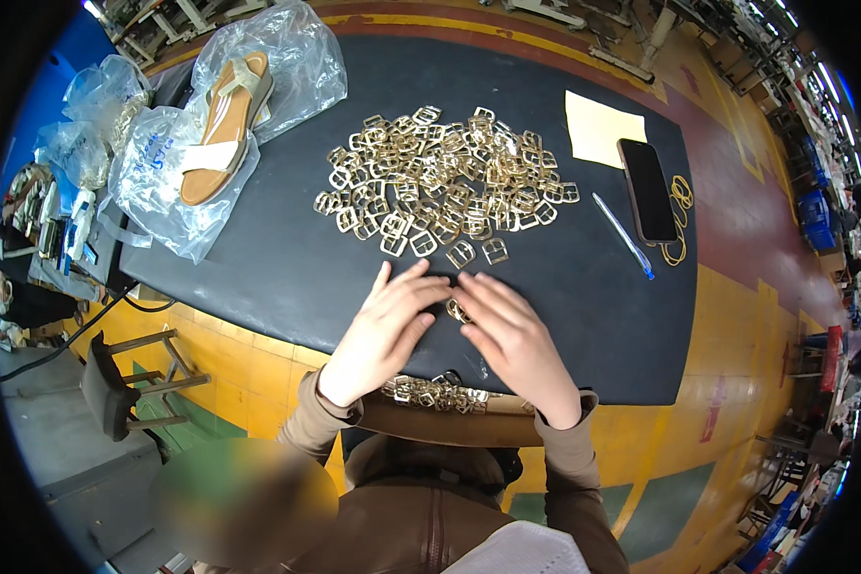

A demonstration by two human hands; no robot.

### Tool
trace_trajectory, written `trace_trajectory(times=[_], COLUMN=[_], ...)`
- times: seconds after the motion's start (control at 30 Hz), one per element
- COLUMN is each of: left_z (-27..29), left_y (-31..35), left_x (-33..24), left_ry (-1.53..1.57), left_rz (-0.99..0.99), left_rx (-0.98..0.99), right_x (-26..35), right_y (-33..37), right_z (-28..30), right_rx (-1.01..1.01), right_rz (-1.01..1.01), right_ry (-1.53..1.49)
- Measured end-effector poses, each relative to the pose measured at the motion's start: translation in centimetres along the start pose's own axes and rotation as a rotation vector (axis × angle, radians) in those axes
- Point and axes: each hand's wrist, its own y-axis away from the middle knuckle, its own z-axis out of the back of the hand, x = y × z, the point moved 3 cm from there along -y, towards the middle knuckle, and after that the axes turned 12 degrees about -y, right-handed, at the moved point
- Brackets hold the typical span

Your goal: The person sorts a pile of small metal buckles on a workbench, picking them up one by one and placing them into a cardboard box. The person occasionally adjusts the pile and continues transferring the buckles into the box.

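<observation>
A large pile of shiny gold metal buckles point(440, 177) lies on the black tabletop, just beyond my hands. My left hand point(383, 330) is at the near side of the table, its fingers stretched forward and apart, with the fingertips next to those of my right hand. My right hand point(507, 330) has its fingers together and bent over a small gold buckle point(456, 311) that shows between the two hands. Its fingers partly hide this buckle. Two loose buckles, one of them a gold buckle point(495, 251), lie just in front of my fingertips.
Below the near table edge, a brown box point(430, 421) holds more buckles. A sandal point(225, 129) lies on clear plastic bags point(297, 67) at the far left. On the right are a yellow paper point(603, 129), a pen point(624, 236), a phone point(649, 191) and yellow cord point(679, 196).
</observation>
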Motion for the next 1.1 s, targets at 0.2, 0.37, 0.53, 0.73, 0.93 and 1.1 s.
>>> trace_trajectory(times=[0.2, 0.37, 0.53, 0.73, 0.93, 1.1], left_z=[0.1, -1.7, -1.3, 0.1, 0.8, 0.1], left_y=[-2.5, -3.3, -1.6, 0.0, -1.0, -1.2], left_x=[0.9, 0.1, 0.0, 0.3, 2.4, 2.0], left_ry=[-0.042, -0.306, -0.212, -0.161, -0.364, -0.332], left_rz=[-0.055, -0.136, -0.127, -0.001, 0.061, 0.032], left_rx=[-0.072, 0.011, 0.111, -0.016, -0.064, -0.019], right_x=[1.8, 4.3, 3.9, -1.1, 0.9, 3.5], right_y=[2.6, 5.4, 4.6, -1.5, 0.4, 4.0], right_z=[-1.9, -2.5, -0.2, 0.9, -2.2, -2.6], right_rx=[0.213, 0.306, 0.269, -0.101, 0.041, 0.212], right_rz=[0.061, 0.021, 0.046, -0.160, -0.026, 0.030], right_ry=[-0.067, -0.237, -0.246, 0.072, 0.112, 0.042])
